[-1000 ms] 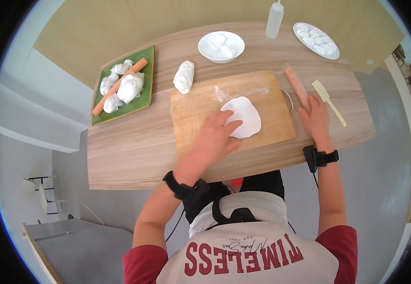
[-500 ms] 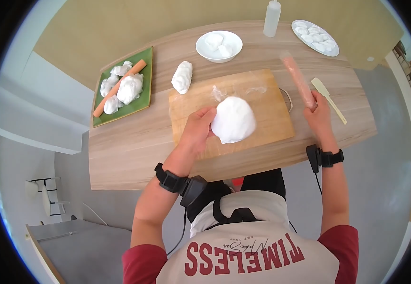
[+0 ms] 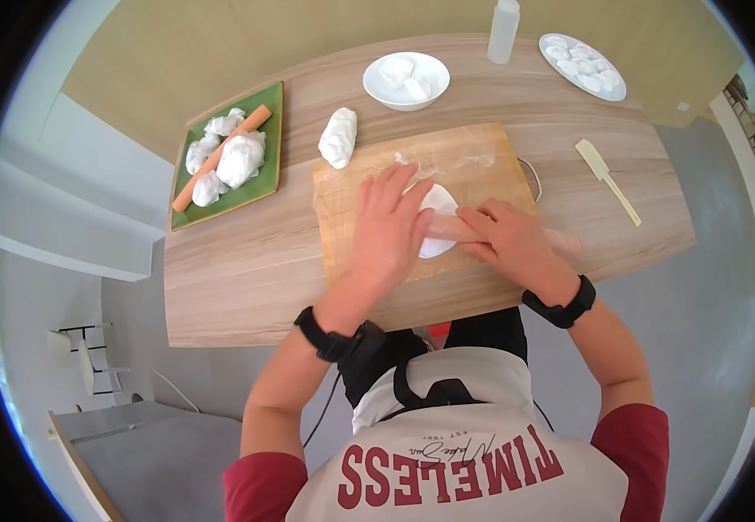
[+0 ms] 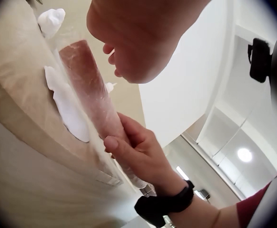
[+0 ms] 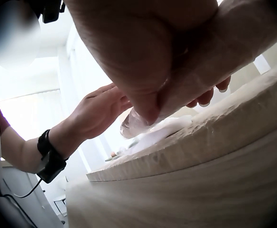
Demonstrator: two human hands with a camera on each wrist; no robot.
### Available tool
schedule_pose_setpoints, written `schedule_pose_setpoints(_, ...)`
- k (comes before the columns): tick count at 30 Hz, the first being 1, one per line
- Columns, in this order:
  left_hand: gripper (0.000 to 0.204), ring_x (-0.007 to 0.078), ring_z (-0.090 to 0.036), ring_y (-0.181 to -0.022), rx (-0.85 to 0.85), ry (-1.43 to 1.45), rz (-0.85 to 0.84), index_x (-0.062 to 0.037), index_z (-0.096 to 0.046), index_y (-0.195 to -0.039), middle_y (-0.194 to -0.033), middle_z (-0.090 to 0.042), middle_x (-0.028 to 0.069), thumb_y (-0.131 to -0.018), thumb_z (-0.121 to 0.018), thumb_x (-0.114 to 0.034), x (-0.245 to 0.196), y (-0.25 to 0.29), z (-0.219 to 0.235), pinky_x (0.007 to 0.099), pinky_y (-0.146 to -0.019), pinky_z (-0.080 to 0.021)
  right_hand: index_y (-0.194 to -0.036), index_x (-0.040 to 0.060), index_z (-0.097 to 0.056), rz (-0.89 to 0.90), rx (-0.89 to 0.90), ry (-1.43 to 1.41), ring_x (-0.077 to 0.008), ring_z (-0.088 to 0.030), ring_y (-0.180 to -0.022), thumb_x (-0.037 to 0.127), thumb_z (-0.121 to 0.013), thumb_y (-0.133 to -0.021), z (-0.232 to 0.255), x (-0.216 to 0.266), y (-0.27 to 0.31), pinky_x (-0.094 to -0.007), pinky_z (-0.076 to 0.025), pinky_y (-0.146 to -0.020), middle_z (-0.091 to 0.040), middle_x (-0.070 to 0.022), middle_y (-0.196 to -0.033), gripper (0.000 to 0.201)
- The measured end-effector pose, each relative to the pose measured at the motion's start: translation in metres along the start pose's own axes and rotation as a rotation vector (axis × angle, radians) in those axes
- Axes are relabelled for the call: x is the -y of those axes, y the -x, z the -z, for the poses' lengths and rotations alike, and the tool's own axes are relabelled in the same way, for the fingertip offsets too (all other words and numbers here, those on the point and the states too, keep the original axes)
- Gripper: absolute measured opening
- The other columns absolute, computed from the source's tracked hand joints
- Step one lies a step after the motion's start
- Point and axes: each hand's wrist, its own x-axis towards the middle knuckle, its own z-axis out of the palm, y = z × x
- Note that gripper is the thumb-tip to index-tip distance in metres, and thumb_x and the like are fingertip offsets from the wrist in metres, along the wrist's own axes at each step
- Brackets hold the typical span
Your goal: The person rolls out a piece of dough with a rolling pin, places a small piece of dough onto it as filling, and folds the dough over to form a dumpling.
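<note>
A flat round of white dough point(image 3: 437, 199) lies on the wooden board point(image 3: 351, 200), partly hidden under the pin and my hands. My right hand point(image 3: 517, 244) grips a pinkish rolling pin point(image 3: 450, 228) wrapped in clear film. In the left wrist view, thumb and fingers close around the pin point(image 4: 88, 76), held just above the dough point(image 4: 67, 109). My left hand point(image 3: 388, 226) is over the board's left part, fingers extended, beside the pin's far end. It holds nothing, and the left wrist view shows a gap between it and the pin.
A white dough roll point(image 3: 338, 137) sits behind the board. Further back are a white bowl point(image 3: 406, 100) with white lumps, a squeeze bottle point(image 3: 504, 35) and a plate of dumplings point(image 3: 617, 94). A green tray point(image 3: 266, 174) stands left; a cream spatula point(image 3: 604, 174) lies right.
My right hand has brought the rolling pin from the table's right side over the board. My left hand lifted the dough round, then laid it back down and let go.
</note>
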Motion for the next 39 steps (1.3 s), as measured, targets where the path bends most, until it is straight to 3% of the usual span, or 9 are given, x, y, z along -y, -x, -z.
schedule_pose_setpoints(5,0.041,0.0321,-0.036,-0.125,0.150,-0.220,0.002,-0.0040,-0.049,-0.122,-0.129,-0.044,0.0139,-0.085,-0.056,-0.022,0.017,0.001,-0.036,0.0496,-0.102,-0.027,-0.117,0.0111,-0.054,0.052,-0.011,0.141,-0.0265,-0.053,-0.095,0.026,-0.068,-0.073,-0.013,-0.006,-0.001,-0.0382,-0.046,-0.075,-0.054,-0.0089,-0.107,0.048)
schedule_pose_setpoints(10,0.044,0.0317,-0.034,-0.126,0.205,-0.297,0.008,-0.0040,-0.047,-0.124,-0.130,-0.043,0.0136,-0.087,-0.052,-0.027,0.027,-0.011,-0.044,0.0491,-0.102,-0.027,-0.127,0.0029,-0.046,-0.040,-0.066,0.383,-0.0326,-0.042,-0.116,0.038,-0.059,-0.079,-0.020,-0.012,-0.010,-0.0501,-0.034,-0.091,-0.048,-0.0166,-0.125,0.061)
schedule_pose_setpoints(16,0.040,0.0292,-0.040,-0.121,0.106,-0.266,-0.002,-0.0032,-0.049,-0.121,-0.124,-0.048,0.0139,-0.087,-0.051,-0.024,0.068,-0.068,-0.069,0.0464,-0.100,-0.030,-0.126,0.0020,-0.046,-0.155,-0.066,0.367,-0.0316,-0.041,-0.118,0.040,-0.051,-0.084,-0.031,-0.063,-0.060,-0.0488,-0.033,-0.092,-0.049,-0.0163,-0.124,0.056)
schedule_pose_setpoints(21,0.035,0.0294,-0.045,-0.113,0.331,-0.201,0.138,-0.0035,-0.054,-0.114,-0.115,-0.053,0.0127,-0.086,-0.052,-0.024,0.064,-0.083,-0.061,0.0417,-0.095,-0.035,-0.124,0.0024,-0.047,-0.181,-0.052,0.371,-0.0308,-0.042,-0.117,0.040,-0.049,-0.085,-0.033,-0.071,-0.069,-0.0486,-0.033,-0.091,-0.051,-0.0150,-0.121,0.055)
schedule_pose_setpoints(24,0.038,0.0335,-0.044,-0.115,0.225,-0.105,0.047,-0.0022,-0.051,-0.119,-0.120,-0.051,0.0165,-0.084,-0.054,-0.019,0.055,-0.044,-0.058,0.0439,-0.095,-0.034,-0.124,0.0025,-0.048,-0.107,-0.011,0.350,-0.0310,-0.041,-0.118,0.042,-0.052,-0.083,-0.029,-0.047,-0.044,-0.0500,-0.033,-0.092,-0.051,-0.0149,-0.122,0.057)
schedule_pose_setpoints(28,0.050,0.0349,-0.036,-0.124,0.241,-0.207,0.012,-0.0022,-0.045,-0.126,-0.131,-0.043,0.0167,-0.082,-0.057,-0.021,0.008,0.013,-0.027,0.0480,-0.100,-0.029,-0.128,0.0019,-0.044,-0.008,0.024,0.264,-0.0322,-0.037,-0.124,0.043,-0.057,-0.078,-0.013,0.006,0.004,-0.0551,-0.028,-0.097,-0.044,-0.0157,-0.130,0.066)
schedule_pose_setpoints(31,0.061,0.0319,-0.026,-0.132,0.457,-0.160,0.056,-0.0056,-0.035,-0.136,-0.142,-0.032,0.0129,-0.084,-0.056,-0.028,-0.008,0.041,-0.015,0.0514,-0.103,-0.023,-0.130,0.0017,-0.042,-0.010,0.111,0.130,-0.0334,-0.034,-0.126,0.042,-0.059,-0.078,-0.005,0.031,0.033,-0.0580,-0.024,-0.099,-0.040,-0.0156,-0.135,0.067)
schedule_pose_setpoints(37,0.065,0.0326,-0.023,-0.134,0.359,-0.083,0.076,-0.0046,-0.032,-0.137,-0.144,-0.029,0.0139,-0.083,-0.057,-0.028,0.005,0.025,-0.020,0.0533,-0.105,-0.020,-0.129,0.0024,-0.042,-0.042,0.033,0.176,-0.0336,-0.035,-0.126,0.039,-0.057,-0.079,-0.011,0.014,0.008,-0.0579,-0.025,-0.098,-0.042,-0.0156,-0.133,0.064)
schedule_pose_setpoints(39,0.059,0.0357,-0.026,-0.132,0.238,0.023,0.048,-0.0011,-0.033,-0.136,-0.141,-0.031,0.0186,-0.088,-0.051,-0.030,0.025,0.013,-0.027,0.0495,-0.107,-0.020,-0.129,0.0030,-0.043,-0.065,0.017,0.239,-0.0329,-0.035,-0.127,0.040,-0.054,-0.082,-0.024,-0.006,-0.007,-0.0572,-0.024,-0.098,-0.042,-0.0154,-0.133,0.061)
